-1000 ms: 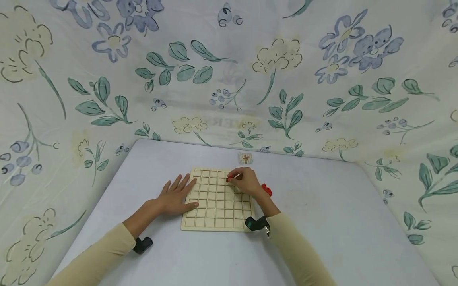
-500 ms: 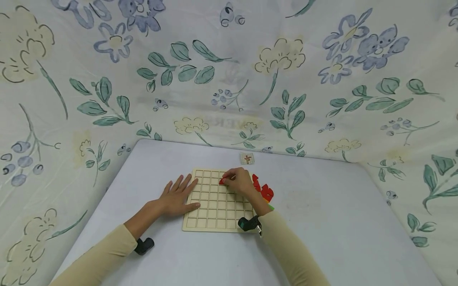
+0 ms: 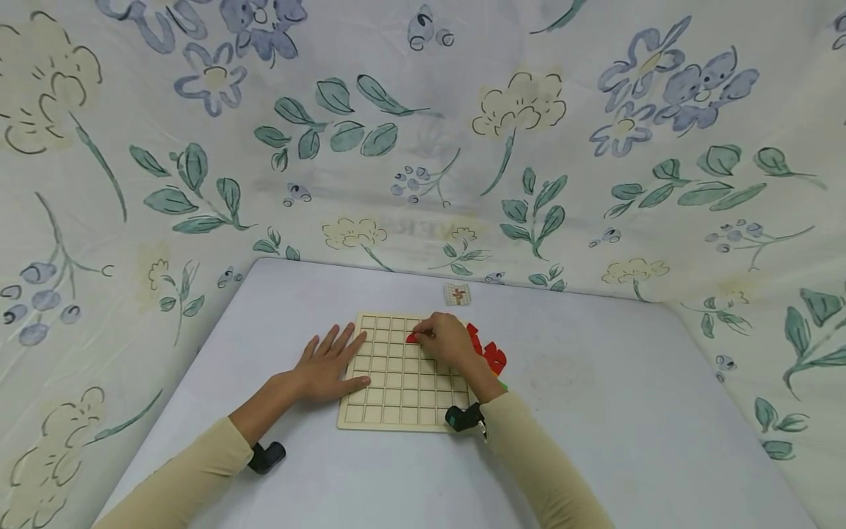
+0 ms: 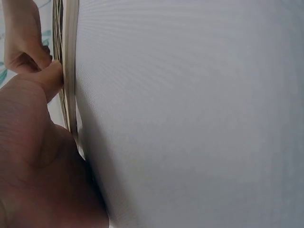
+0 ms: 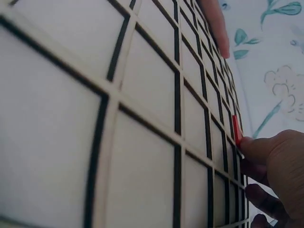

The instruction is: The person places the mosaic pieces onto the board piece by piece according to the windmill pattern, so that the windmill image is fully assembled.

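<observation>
A pale wooden grid board (image 3: 392, 380) with square compartments lies on the table. My left hand (image 3: 325, 367) rests flat on the board's left edge, fingers spread and thumb on the grid; the left wrist view shows this hand (image 4: 40, 123) beside the board's edge (image 4: 70, 61). Over the upper right part of the board, my right hand (image 3: 449, 340) pinches a small red piece (image 3: 412, 339) between thumb and fingers. In the right wrist view the red piece (image 5: 236, 129) touches a compartment near the board's far side, held by the right hand (image 5: 280, 164).
More red pieces (image 3: 493, 357) lie right of the board, partly behind the right forearm, with a bit of green (image 3: 504, 386) beside them. A small card (image 3: 457, 294) with a red pattern on a grid lies behind the board. Floral cloth (image 3: 423, 147) hangs around the table.
My right hand has shifted a little left across the board with the red piece, then stayed nearly still. More red pieces show beside its wrist. The left hand keeps its place.
</observation>
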The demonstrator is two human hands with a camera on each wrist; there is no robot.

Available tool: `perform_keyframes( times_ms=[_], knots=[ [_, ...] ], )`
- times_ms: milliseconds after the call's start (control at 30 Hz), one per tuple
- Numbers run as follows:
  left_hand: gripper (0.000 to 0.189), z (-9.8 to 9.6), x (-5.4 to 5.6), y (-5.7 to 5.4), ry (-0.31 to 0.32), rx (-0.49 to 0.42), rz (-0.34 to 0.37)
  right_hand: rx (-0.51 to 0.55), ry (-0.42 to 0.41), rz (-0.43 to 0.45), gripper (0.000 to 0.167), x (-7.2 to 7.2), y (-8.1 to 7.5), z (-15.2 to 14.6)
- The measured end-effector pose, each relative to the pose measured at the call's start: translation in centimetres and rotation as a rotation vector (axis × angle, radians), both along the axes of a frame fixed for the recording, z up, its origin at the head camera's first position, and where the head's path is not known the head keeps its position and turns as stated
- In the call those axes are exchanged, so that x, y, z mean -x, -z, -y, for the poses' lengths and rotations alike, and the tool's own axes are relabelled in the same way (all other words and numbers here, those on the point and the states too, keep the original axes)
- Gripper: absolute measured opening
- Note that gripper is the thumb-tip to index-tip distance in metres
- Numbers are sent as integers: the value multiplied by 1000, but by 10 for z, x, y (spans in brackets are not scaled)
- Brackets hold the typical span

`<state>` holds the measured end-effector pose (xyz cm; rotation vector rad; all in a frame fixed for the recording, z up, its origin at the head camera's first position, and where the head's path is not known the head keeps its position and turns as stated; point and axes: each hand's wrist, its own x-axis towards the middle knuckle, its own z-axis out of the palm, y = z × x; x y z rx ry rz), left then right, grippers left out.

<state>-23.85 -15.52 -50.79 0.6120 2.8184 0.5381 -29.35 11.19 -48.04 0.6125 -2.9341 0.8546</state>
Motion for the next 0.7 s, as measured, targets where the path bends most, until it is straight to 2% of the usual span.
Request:
perform_keyframes(
  times_ms=[133, 300, 533, 700],
  knots=[
    [95, 0, 0, 0, -3, -5, -8, 49, 11, 1, 15, -2, -1, -10],
    [95, -1, -2, -3, -5, 4, 2, 35, 83, -21, 17, -1, -3, -29],
    [92, -3, -6, -16, 0, 26, 1, -94, 213, -129, 17, 3, 0, -59],
    [92, -3, -8, -17, -3, 26, 2, -138, 276, -136, 18, 3, 5, -74]
  ],
)
